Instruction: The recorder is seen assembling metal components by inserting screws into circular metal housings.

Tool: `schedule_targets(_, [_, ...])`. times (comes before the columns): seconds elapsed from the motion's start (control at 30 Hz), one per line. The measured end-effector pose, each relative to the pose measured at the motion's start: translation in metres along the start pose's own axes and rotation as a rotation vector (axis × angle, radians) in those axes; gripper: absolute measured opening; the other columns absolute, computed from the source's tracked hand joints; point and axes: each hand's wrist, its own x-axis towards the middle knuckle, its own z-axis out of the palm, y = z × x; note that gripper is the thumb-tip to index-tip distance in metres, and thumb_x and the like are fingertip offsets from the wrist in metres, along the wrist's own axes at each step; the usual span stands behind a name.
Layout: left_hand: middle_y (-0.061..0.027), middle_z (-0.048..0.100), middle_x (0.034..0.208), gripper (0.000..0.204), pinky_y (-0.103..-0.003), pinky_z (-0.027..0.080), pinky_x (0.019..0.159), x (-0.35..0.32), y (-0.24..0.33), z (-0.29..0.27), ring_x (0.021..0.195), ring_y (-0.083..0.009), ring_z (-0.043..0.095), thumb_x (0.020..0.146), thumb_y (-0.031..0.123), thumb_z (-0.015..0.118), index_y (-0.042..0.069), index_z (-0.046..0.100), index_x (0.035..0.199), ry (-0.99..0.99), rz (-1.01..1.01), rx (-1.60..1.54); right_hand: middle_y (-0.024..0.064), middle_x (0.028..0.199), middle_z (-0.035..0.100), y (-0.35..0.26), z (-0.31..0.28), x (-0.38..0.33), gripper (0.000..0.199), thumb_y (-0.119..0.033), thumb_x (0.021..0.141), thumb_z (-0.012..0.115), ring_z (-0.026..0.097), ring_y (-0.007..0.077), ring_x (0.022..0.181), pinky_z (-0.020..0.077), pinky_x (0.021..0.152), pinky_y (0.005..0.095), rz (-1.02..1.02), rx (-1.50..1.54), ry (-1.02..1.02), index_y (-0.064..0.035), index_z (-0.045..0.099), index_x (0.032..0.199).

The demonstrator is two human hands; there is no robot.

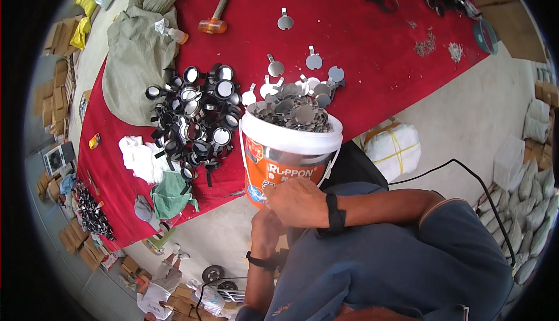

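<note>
A white and orange plastic bucket (289, 157) is tipped toward the red table (372, 36), full of thin grey metal discs with tabs (294, 113). My right hand (298, 202), a black band on its wrist, grips the bucket's bottom. My left hand (265, 231), with a black watch, holds the bucket's base from below. More discs (314, 61) lie scattered on the red cloth just beyond the bucket's mouth.
A heap of black ring parts (197, 114) lies left of the bucket. A hammer (218, 8), a green sack (138, 50), and white and green cloths (152, 172) sit on the table. A white strapped sack (393, 145) and a black cable (466, 175) are on the floor.
</note>
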Motion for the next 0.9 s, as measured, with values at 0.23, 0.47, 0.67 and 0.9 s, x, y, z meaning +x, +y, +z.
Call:
schedule_targets(0.23, [-0.0133,0.068,0.141,0.05,-0.048,0.06,0.098,-0.013,-0.01,-0.003,0.122,-0.0282,0.071,0.113,0.038,0.046,0.004,0.054,0.148,-0.083,0.018,-0.009,0.0229,0.073,0.07,-0.011,-0.019,-0.001,0.021,-0.016,0.086,0.071,0.073,0.0415,0.07,0.0553,0.065,0.0526,-0.007,-0.032,0.001,0.0036,0.066,0.092])
schedule_targets(0.47, [-0.0178,0.067,0.14,0.056,-0.05,0.057,0.105,-0.01,-0.004,0.013,0.125,-0.0344,0.068,0.11,0.044,0.054,0.001,0.054,0.147,-0.063,0.022,-0.051,0.0238,0.073,0.07,0.017,0.0,0.003,0.026,-0.02,0.082,0.075,0.072,0.0423,0.069,0.0556,0.065,0.0522,-0.122,-0.076,0.137,0.0037,0.065,0.09])
schedule_targets(0.67, [-0.0169,0.069,0.128,0.064,-0.049,0.06,0.099,-0.021,-0.017,0.004,0.116,-0.0342,0.07,0.107,0.05,0.059,0.0,0.054,0.146,-0.083,0.008,-0.051,0.0222,0.073,0.069,0.002,0.001,-0.008,0.03,-0.024,0.084,0.077,0.071,0.0419,0.068,0.0563,0.066,0.05,0.019,-0.019,-0.059,0.0032,0.068,0.091])
schedule_targets(0.9, [-0.0194,0.07,0.131,0.055,-0.048,0.06,0.098,-0.019,-0.026,-0.005,0.114,-0.0334,0.072,0.11,0.042,0.054,0.001,0.055,0.146,-0.065,-0.009,-0.065,0.0227,0.073,0.07,-0.008,0.0,-0.02,0.024,-0.021,0.088,0.072,0.073,0.042,0.07,0.0569,0.064,0.0509,-0.038,-0.04,-0.076,0.002,0.067,0.092])
